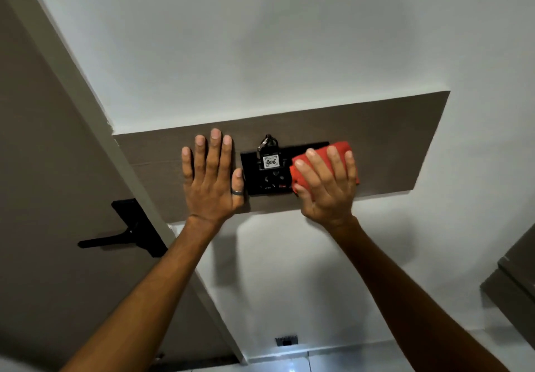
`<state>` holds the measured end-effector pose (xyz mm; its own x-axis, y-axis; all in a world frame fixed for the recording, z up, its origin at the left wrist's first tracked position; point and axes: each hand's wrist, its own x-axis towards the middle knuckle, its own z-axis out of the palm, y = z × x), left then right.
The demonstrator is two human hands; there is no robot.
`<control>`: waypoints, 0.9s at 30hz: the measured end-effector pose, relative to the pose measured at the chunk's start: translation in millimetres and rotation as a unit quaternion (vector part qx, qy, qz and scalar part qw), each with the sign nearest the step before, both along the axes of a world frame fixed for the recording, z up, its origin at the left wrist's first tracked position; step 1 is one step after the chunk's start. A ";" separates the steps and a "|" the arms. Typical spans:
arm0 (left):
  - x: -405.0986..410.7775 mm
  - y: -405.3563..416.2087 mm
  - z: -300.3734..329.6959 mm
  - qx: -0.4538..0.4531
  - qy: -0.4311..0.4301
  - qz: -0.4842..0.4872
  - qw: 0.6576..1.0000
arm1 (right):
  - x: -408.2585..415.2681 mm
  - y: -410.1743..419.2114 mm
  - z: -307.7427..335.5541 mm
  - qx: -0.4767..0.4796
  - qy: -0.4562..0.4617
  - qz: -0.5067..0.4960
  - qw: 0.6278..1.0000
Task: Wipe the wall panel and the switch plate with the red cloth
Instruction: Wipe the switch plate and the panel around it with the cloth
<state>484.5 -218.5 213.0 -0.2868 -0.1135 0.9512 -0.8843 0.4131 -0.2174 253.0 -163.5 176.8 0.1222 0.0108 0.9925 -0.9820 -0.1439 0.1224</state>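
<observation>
Your right hand (325,186) has the red cloth (333,154) folded into a pad and pinned flat against the wall, fingers (335,166) spread over it and curled only lightly; the thumb side wraps its lower left corner. Cloth sits on the right end of the black switch plate (269,174), covering that end and spilling onto the brown wall panel (390,145) beyond.

Your left hand (210,177) is flat and fully open on the panel, holding nothing, thumb tip just beside the plate's left edge. Ring on the thumb.

The relation that matters: the plate's uncovered part lies to the left of the cloth, between your two hands. Its long axis runs left to right, same as the panel's. The right hand is the nearer one with the cloth, so the likely next stroke is a sweep leftward along that axis.

Watch for the key tag (270,161) and ring hanging in the middle of the plate, straight in the path. The cloth would probably snag or push it. The long stretch of panel to the right is also open to you.
</observation>
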 end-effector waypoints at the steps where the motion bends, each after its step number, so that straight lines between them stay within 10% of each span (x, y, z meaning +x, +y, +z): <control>1: -0.2 0.8 1.3 0.002 0.001 0.000 1.000 | 8.6 -1.4 3.2 0.005 -0.052 0.007 0.999; 16: -0.5 1.2 0.7 -0.006 0.002 0.002 1.000 | 20.4 -0.6 51.2 -0.058 -0.252 -0.016 0.966; 27: -1.0 0.4 -0.4 -0.013 0.000 0.001 1.000 | -3.5 8.2 -48.7 0.044 0.020 -0.004 0.999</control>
<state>483.5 -218.1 212.6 -0.2862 -0.0896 0.9540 -0.8855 0.4051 -0.2276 249.5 -155.3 128.1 0.1623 -0.0770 0.9837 -0.9777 -0.1476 0.1497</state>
